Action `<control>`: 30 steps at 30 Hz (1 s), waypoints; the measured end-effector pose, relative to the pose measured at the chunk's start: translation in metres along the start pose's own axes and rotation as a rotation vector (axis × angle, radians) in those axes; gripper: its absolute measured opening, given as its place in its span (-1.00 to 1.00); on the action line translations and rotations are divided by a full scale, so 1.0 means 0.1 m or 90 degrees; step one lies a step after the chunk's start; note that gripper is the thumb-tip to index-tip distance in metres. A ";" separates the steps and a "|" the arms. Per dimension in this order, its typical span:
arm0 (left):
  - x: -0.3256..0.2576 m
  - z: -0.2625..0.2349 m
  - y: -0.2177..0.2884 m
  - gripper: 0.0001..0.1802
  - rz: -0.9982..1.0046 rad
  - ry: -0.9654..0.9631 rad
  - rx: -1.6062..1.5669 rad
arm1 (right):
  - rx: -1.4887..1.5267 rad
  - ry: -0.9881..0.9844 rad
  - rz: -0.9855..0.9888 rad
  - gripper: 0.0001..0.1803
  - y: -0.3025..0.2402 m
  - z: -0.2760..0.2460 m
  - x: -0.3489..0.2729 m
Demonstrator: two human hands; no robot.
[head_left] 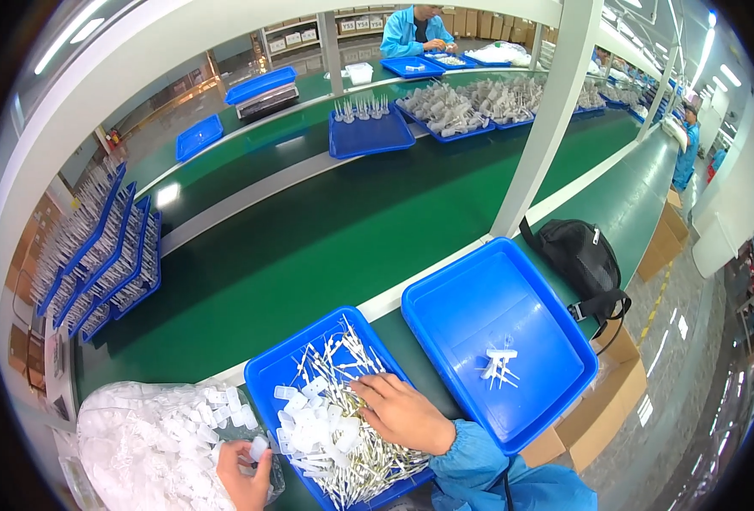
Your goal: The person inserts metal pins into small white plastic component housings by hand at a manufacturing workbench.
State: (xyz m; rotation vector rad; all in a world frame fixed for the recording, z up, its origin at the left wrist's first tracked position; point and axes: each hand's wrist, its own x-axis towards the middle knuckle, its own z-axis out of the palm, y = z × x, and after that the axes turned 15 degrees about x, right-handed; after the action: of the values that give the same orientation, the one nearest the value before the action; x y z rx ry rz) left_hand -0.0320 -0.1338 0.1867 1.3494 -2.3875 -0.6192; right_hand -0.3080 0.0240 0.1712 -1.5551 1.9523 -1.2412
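Observation:
My right hand (402, 413) lies palm down in a blue tray (268, 368) full of thin metal pins and small clear plastic caps, its fingers touching the pile. My left hand (245, 484) reaches into a clear plastic bag (143, 447) of white plastic caps at the lower left and pinches one small cap. To the right sits a second blue tray (479, 298), holding only a small cluster of assembled white pieces (500, 364).
A green conveyor belt (309, 247) runs behind the trays. Stacked blue trays of parts (96, 255) stand at the left, more trays at the far side. A black bag (581, 260) and cardboard boxes (607, 400) are at the right. Another person in blue (419, 30) works across the line.

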 end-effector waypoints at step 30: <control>0.05 0.37 0.01 -0.71 0.168 0.071 0.252 | -0.003 -0.018 -0.019 -0.55 -0.09 -0.01 0.00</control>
State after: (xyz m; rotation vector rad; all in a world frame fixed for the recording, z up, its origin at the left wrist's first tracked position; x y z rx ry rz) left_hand -0.0530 -0.1302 0.1557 1.1372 -2.6222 0.0023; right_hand -0.3031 0.0246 0.1793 -1.6015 1.9213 -1.2207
